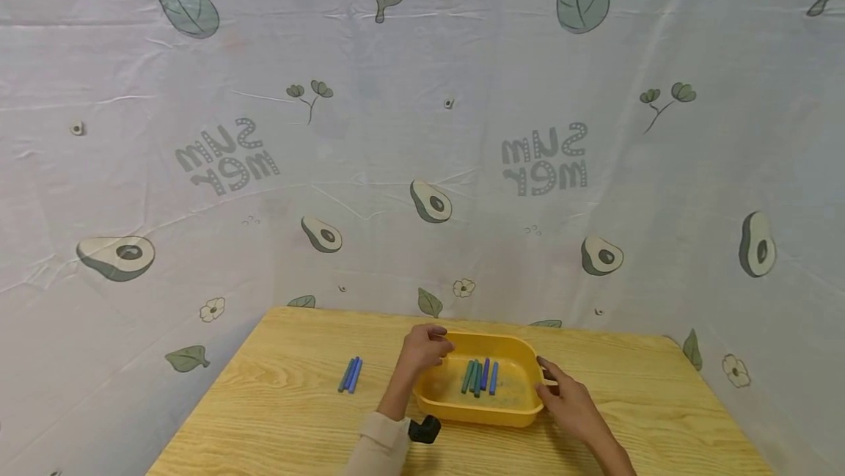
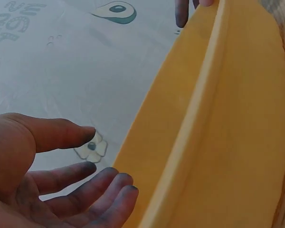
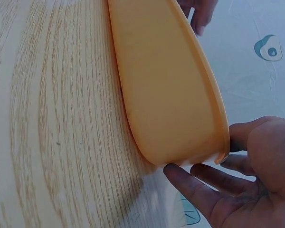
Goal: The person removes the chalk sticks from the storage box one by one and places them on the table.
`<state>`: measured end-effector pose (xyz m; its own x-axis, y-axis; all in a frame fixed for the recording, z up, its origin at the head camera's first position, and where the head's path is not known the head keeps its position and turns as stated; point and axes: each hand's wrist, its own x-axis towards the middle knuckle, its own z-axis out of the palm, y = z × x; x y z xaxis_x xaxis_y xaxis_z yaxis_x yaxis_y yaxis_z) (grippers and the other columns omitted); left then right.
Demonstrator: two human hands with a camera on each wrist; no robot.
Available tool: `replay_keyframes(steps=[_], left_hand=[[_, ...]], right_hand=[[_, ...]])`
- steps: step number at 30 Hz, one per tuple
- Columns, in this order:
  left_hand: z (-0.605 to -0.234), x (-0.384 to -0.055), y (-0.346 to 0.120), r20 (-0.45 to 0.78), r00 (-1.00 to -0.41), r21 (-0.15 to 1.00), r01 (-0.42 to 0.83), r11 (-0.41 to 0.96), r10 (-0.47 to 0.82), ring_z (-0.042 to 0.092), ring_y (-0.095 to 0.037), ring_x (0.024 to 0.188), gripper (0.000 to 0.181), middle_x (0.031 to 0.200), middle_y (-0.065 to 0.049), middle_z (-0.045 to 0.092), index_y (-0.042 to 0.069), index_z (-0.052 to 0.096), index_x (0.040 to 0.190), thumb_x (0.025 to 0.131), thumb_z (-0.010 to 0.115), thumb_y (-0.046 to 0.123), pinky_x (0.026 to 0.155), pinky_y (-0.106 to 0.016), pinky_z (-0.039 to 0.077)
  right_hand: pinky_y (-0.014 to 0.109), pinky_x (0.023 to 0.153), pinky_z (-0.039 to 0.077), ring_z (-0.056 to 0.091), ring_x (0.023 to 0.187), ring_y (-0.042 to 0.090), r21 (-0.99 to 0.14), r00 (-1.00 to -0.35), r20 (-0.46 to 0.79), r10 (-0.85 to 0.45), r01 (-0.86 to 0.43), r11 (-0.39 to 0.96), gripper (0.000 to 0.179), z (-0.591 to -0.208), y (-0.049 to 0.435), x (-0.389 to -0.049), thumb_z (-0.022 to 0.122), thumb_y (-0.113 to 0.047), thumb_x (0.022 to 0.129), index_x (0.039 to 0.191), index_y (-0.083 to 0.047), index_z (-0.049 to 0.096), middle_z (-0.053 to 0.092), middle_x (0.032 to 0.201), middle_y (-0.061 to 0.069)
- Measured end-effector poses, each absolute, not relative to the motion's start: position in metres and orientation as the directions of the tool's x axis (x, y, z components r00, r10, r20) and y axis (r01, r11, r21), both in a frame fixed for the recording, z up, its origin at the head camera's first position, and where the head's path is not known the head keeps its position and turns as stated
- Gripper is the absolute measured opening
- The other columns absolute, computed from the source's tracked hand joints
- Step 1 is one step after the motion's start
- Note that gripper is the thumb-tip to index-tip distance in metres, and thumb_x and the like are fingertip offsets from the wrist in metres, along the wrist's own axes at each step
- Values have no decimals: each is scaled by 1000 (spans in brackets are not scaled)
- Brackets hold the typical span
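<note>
A yellow plastic basin [image 1: 478, 415] sits on the table, holding several green, blue and purple sticks [image 1: 494, 378] that look like chalk. At its right end my right hand [image 1: 569, 401] grips the rim, thumb on one side and fingers on the other; the right wrist view shows this hand [image 3: 256, 175] at the basin's corner. My left hand [image 1: 425, 350] hovers at the basin's left rim. In the left wrist view its thumb and dusty fingers [image 2: 126, 190] are apart, with nothing between them. Whether the fingertips touch the basin, I cannot tell.
Blue and green sticks [image 1: 351, 375] lie side by side on the wooden table [image 1: 297, 417], left of the basin. Bluish smudges mark the basin floor. A printed sheet [image 1: 370, 131] hangs behind the table and along its sides. A black strap piece [image 1: 425, 430] shows at the left wrist.
</note>
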<state>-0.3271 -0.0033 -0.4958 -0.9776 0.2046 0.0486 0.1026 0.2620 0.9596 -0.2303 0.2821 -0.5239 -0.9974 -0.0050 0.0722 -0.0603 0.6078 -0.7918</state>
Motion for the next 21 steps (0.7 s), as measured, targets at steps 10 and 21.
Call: replay_keyframes(steps=[10, 21], left_hand=[[-504, -327, 10, 10, -971, 962, 76, 264, 240, 76, -39, 99, 48, 119, -26, 75, -13, 65, 136, 95, 78, 8, 84, -47, 66], [-516, -325, 24, 0, -971, 957, 69, 280, 238, 77, -38, 95, 49, 122, -26, 75, -12, 67, 136, 93, 79, 9, 78, -47, 65]], right_hand=[[38, 81, 66, 75, 117, 42, -783, -997, 74, 5, -55, 620, 59, -522, 281, -231, 61, -12, 109, 161, 7, 41, 58, 146, 38], [41, 84, 65, 76, 114, 41, -771, -997, 83, 13, -55, 635, 57, -524, 281, -231, 61, -12, 109, 160, 6, 43, 61, 144, 37]])
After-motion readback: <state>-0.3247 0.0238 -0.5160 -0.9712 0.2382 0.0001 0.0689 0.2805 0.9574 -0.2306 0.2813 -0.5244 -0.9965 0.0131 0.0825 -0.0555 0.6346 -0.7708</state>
